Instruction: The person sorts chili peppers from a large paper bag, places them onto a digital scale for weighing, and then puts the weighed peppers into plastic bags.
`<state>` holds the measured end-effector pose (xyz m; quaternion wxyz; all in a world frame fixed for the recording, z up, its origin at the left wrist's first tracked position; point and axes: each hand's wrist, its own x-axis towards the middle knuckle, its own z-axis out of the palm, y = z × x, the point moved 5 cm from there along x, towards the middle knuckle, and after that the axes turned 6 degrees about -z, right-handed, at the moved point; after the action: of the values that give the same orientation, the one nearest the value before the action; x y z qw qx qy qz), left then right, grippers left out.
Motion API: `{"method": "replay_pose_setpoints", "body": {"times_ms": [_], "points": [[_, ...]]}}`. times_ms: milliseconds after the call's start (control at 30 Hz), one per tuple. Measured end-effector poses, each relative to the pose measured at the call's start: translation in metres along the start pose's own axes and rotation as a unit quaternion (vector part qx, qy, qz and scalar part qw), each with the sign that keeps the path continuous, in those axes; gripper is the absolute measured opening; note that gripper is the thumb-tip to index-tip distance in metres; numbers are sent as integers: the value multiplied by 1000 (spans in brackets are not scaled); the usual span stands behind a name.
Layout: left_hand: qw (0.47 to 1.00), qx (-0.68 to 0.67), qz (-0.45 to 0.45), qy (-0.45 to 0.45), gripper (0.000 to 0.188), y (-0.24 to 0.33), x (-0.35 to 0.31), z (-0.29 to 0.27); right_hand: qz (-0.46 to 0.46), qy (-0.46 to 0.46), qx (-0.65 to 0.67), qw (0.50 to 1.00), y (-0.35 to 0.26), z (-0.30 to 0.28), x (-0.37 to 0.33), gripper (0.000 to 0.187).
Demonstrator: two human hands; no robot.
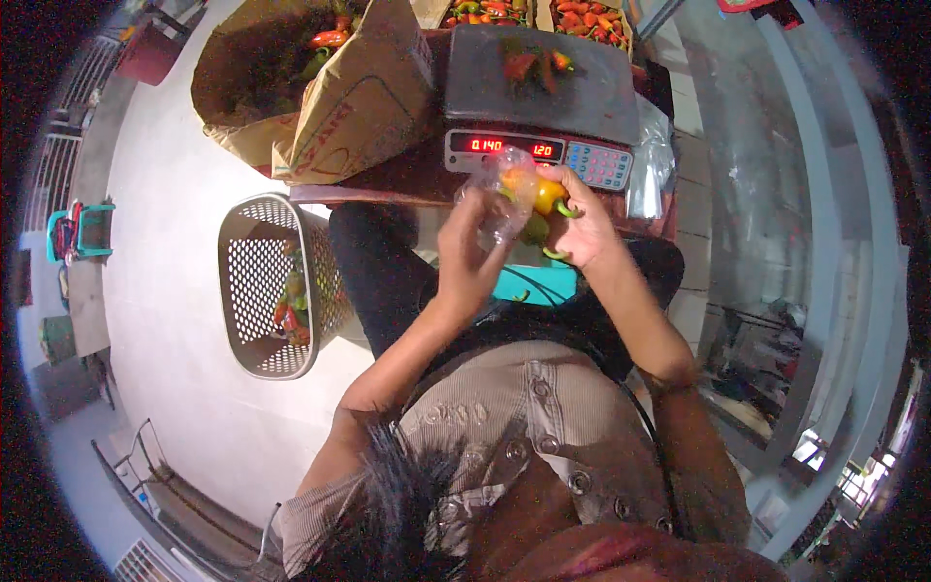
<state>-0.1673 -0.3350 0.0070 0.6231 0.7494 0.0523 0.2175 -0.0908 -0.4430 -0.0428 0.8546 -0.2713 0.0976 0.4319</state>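
In front of the scale, my left hand [469,242] is closed on a clear plastic bag [511,215], which looks crumpled and has some orange inside it. My right hand [588,229] is closed around several peppers [551,197], yellow-orange and green, their curved green stems sticking out beside the bag. Just beyond both hands stands a grey digital scale [475,92] with a lit red display and a keypad. A few red and orange peppers [543,70] lie on its platform.
An open brown paper sack [364,102] with peppers stands left of the scale. Boxes of red-orange peppers [592,21] sit behind it. Clear plastic bags [652,165] lie at its right. On the floor, a cream perforated basket [254,291] holds some peppers. Something teal [533,284] lies below my hands.
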Motion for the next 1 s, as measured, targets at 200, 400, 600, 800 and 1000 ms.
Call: {"method": "replay_pose_setpoints", "body": {"times_ms": [200,400,600,800,1000], "points": [[978,-132,-161,26,18,-12,-20,3,-174,37,18,984,11,14,3,28],[998,-29,-60,6,15,0,-9,22,-179,88,-3,980,33,-51,40,36],[977,-178,-110,45,11,-7,18,6,-271,221,-389,852,8,-7,13,68],[981,-143,-69,107,11,-9,39,-16,-311,-19,-666,677,-9,21,13,44],[946,-256,-190,65,8,-29,51,-31,-336,-110,-712,607,-46,75,-15,30]]}}
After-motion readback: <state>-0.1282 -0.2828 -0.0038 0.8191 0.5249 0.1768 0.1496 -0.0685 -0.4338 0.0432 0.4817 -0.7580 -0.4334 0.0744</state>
